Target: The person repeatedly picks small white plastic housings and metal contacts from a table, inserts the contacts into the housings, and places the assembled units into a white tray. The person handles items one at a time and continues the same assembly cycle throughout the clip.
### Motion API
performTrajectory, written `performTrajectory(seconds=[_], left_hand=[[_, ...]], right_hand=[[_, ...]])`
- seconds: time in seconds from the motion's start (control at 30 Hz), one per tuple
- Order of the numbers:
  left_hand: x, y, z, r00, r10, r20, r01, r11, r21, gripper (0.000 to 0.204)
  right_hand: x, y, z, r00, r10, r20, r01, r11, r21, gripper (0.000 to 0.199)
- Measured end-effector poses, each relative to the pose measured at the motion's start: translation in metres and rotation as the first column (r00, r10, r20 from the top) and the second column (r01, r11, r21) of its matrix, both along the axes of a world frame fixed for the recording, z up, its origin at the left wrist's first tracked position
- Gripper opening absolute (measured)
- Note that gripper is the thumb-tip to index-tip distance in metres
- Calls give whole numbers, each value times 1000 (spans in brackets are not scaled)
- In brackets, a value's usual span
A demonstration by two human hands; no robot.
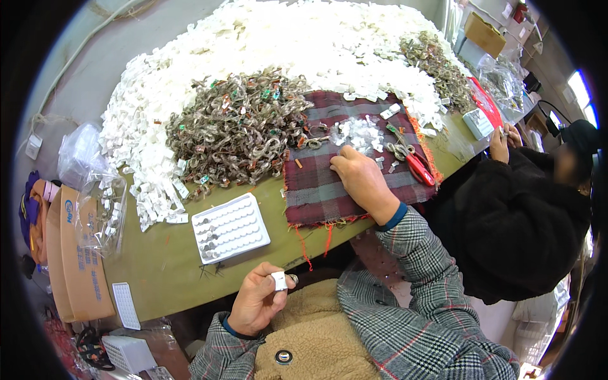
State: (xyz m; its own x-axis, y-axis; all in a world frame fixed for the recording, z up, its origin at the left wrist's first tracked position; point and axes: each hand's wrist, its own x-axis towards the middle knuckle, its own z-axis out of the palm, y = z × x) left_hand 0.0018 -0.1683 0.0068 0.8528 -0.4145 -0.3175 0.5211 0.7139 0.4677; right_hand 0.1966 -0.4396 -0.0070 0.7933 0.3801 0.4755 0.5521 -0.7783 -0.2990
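Observation:
My left hand [255, 303], low in front of my body, pinches a small white plastic piece [279, 281]; a small round metallic part shows beside it at the fingertips. My right hand [364, 180] rests over a dark red and grey plaid cloth [313, 206], its fingers curled together. Whatever they may hold is hidden. Just beyond those fingers lies a small heap of see-through plastic bits [361, 134]. Red-handled pliers [418, 170] lie on the cloth to the right. A white tray [253, 237] with rows of rounded slots holds several dark round pieces along its left side.
A large mound of white plastic pieces [145, 82] covers the table's back, with a heap of tangled brownish-grey strips [234, 136] before it. At right, a co-worker in black [519, 221] handles something near a white box [478, 123]. A cardboard box [79, 259] stands left.

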Motion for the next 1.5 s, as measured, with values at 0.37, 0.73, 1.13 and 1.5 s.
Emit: performTrajectory(seconds=[0.37, 0.73, 1.13, 1.5], left_hand=[[-17, 19, -1, 983, 174, 59, -171, 983, -60, 24], [-39, 37, 2, 937, 316, 150, -308, 949, -74, 24], [-34, 28, -1, 954, 285, 91, -288, 957, 18, 23], [-28, 15, 5, 938, 300, 174, -323, 938, 122, 21]], right_hand=[[-114, 78, 54, 547, 617, -565, 130, 605, 786, 6], [-157, 142, 58, 764, 606, -220, -337, 666, 665, 15], [-146, 127, 48, 731, 659, -176, -456, 664, 593, 18], [-143, 111, 41, 665, 697, -268, -223, 528, 819, 5]])
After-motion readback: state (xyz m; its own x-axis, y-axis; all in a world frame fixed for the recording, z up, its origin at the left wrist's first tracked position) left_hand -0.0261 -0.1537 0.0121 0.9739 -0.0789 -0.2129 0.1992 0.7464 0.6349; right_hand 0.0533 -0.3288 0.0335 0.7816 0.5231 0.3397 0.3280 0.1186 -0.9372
